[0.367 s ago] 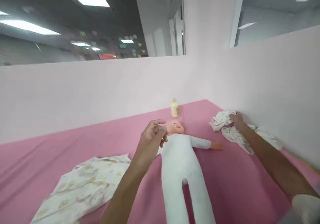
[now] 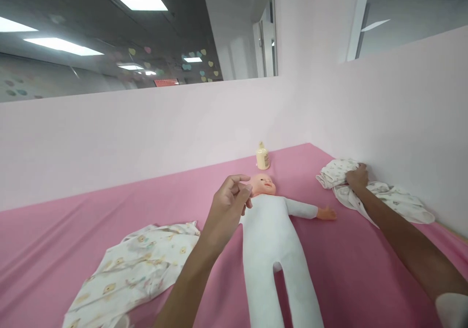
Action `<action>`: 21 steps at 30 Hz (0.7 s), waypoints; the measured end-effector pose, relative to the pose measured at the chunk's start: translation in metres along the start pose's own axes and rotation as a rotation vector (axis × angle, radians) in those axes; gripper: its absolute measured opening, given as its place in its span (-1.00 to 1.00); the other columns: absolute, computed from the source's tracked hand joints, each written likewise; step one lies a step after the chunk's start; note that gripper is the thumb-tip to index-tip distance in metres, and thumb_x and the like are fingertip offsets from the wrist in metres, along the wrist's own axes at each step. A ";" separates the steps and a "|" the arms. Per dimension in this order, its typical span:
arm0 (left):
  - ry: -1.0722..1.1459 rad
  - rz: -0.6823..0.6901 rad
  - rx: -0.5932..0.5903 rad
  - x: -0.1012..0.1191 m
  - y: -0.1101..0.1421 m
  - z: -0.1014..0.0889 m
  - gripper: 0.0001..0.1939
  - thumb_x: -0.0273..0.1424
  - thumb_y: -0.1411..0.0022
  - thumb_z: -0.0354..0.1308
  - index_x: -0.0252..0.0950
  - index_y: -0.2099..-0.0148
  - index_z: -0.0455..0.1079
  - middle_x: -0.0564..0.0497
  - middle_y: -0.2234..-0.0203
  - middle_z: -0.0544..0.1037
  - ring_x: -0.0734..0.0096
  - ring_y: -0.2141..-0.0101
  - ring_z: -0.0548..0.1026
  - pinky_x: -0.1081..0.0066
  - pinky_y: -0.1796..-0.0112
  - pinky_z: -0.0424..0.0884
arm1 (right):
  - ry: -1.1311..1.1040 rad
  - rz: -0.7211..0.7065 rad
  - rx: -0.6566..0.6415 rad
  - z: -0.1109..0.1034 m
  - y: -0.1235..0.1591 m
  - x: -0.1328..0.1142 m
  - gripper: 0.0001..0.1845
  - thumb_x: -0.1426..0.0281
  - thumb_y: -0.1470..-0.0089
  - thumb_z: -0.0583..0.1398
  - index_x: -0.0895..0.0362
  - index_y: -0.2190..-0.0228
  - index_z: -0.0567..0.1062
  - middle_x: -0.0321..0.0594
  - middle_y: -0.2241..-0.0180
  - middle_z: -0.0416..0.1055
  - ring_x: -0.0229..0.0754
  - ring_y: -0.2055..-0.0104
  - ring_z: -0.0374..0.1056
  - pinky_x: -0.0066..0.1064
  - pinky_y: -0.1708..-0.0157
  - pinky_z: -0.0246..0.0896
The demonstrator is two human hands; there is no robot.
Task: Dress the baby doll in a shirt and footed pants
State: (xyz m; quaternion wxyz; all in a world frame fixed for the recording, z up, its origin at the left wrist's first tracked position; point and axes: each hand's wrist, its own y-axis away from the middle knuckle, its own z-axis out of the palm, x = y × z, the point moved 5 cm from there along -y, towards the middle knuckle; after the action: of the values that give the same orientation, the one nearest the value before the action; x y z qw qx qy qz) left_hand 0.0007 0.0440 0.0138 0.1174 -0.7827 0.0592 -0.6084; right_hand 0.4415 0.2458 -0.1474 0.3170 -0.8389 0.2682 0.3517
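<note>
A baby doll (image 2: 272, 235) with a white cloth body lies on its back on the pink sheet (image 2: 204, 289). My left hand (image 2: 230, 201) hovers over the doll's shoulder near its head, fingers loosely curled and apart, nothing in them. It hides part of the head and one arm. Far to the right, my right hand (image 2: 358, 176) is closed on a bunched white printed cloth (image 2: 338, 172). More of the white cloth (image 2: 402, 203) spreads beside that wrist, against the wall. A white baby garment (image 2: 135, 264) with small animal prints lies flat left of my left forearm.
A cream pump bottle (image 2: 262, 157) stands behind the doll's head, close to the back wall (image 2: 146, 138). The right wall (image 2: 402, 108) borders the pink surface beside the cloths. Windows (image 2: 109, 35) run above the back wall.
The view has shifted slightly, so things sit a little further right. My right hand stays at the bunched cloth, its fingers slightly shifted; my left hand keeps its pose above the doll.
</note>
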 end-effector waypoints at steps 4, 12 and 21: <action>-0.073 0.012 0.002 0.000 0.002 -0.001 -0.70 -0.20 -0.21 0.05 -0.25 0.07 0.30 0.07 0.47 0.39 0.47 0.46 0.38 0.49 0.48 0.31 | 0.075 -0.026 0.108 -0.006 0.018 -0.012 -0.43 0.42 0.04 0.05 0.35 -0.04 0.25 0.32 -0.06 0.14 0.26 -0.10 0.12 0.04 -0.03 -0.02; -0.363 0.005 0.149 -0.016 0.008 -0.045 -0.64 -0.14 -0.20 0.00 -0.25 0.06 0.33 0.01 0.35 0.49 0.41 0.40 0.45 0.43 0.38 0.37 | -0.008 -0.665 0.063 0.005 0.116 -0.066 -0.64 0.32 -0.05 0.05 0.20 0.13 0.39 0.07 0.06 0.27 0.11 -0.02 0.19 -0.02 -0.01 0.07; -1.144 -0.312 0.152 -0.138 0.063 -0.171 -0.54 -0.17 -0.22 -0.09 -0.32 -0.04 0.33 -0.18 0.03 0.48 0.13 0.01 0.43 0.21 0.01 0.32 | 0.015 -0.968 0.103 -0.004 0.154 -0.075 -0.74 0.37 -0.12 0.04 0.18 0.20 0.45 -0.01 0.11 0.35 0.00 0.07 0.27 -0.18 0.05 0.11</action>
State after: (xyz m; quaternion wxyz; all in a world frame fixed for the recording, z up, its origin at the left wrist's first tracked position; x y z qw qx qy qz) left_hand -0.1960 -0.0032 -0.0917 0.0956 -0.9749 -0.1726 -0.1028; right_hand 0.2939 0.1591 -0.1405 0.4831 -0.8533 -0.1333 0.1441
